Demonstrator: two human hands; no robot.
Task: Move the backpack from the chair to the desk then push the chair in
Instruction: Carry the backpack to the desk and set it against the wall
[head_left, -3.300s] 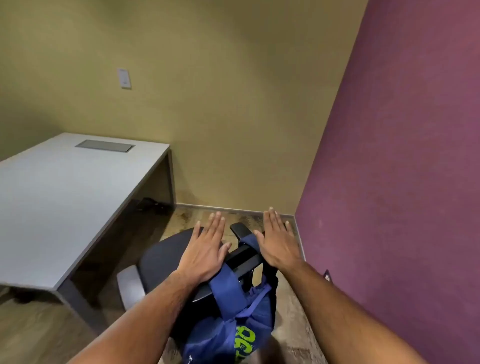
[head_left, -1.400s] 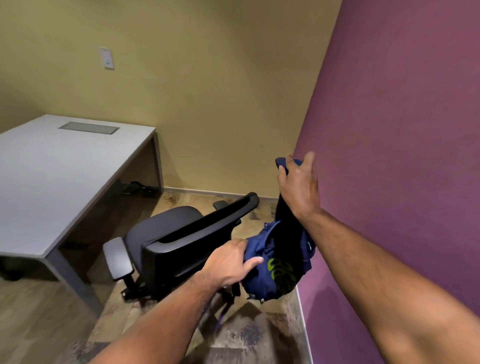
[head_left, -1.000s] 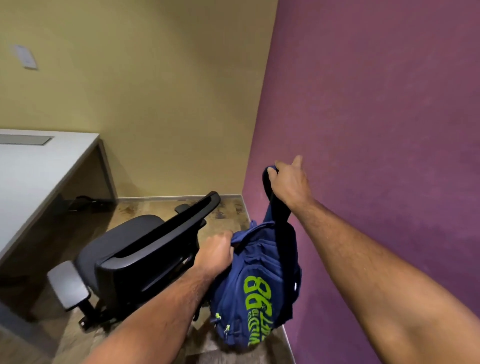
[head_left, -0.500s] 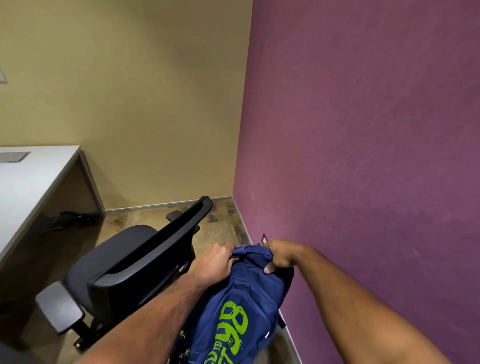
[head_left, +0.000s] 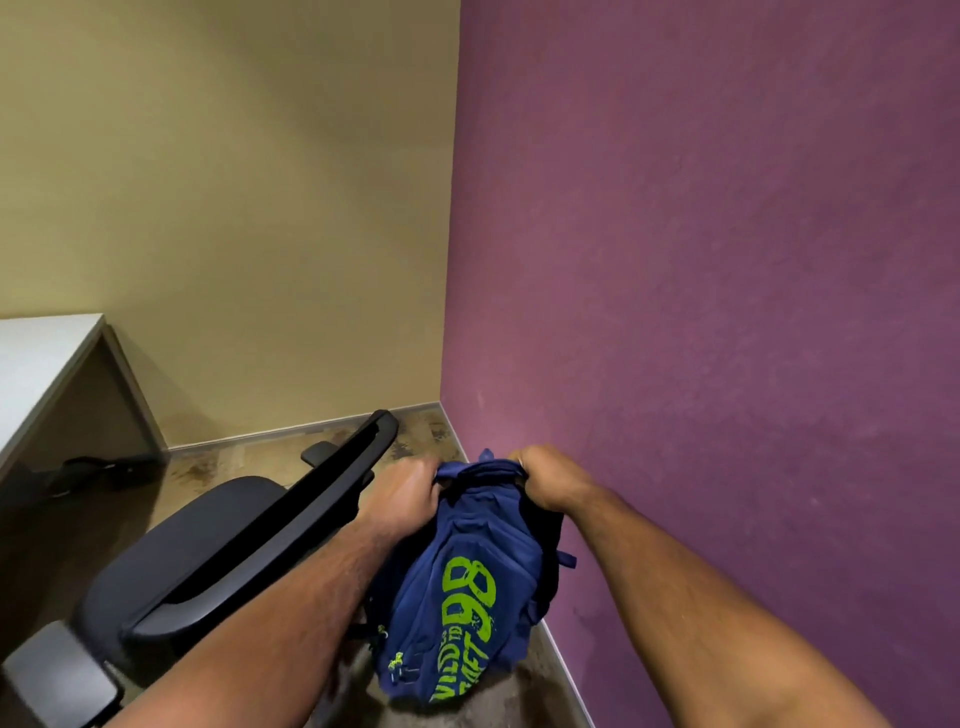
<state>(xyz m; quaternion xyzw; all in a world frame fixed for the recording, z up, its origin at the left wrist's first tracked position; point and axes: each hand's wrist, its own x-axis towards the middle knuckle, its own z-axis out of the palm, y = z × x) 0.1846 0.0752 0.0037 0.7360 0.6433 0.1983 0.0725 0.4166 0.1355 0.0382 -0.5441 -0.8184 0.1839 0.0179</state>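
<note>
A navy backpack (head_left: 467, 587) with lime-green lettering hangs in the air between the chair and the purple wall. My left hand (head_left: 405, 493) grips its top edge on the left side, and my right hand (head_left: 550, 478) grips the top on the right. The black office chair (head_left: 208, 545) stands to the left of the bag, its backrest turned toward me and its seat bare. The grey desk (head_left: 36, 364) shows only as a corner at the left edge.
The purple wall (head_left: 701, 312) runs close along the right side of the bag. A tan wall (head_left: 234, 208) closes the back. Dark cables (head_left: 88, 467) lie on the floor under the desk. One chair armrest (head_left: 57, 675) sits at bottom left.
The backpack came off the chair's backrest. My right hand, which held a strap up high, dropped to the bag's top beside my left hand. The view swung right, away from the desk.
</note>
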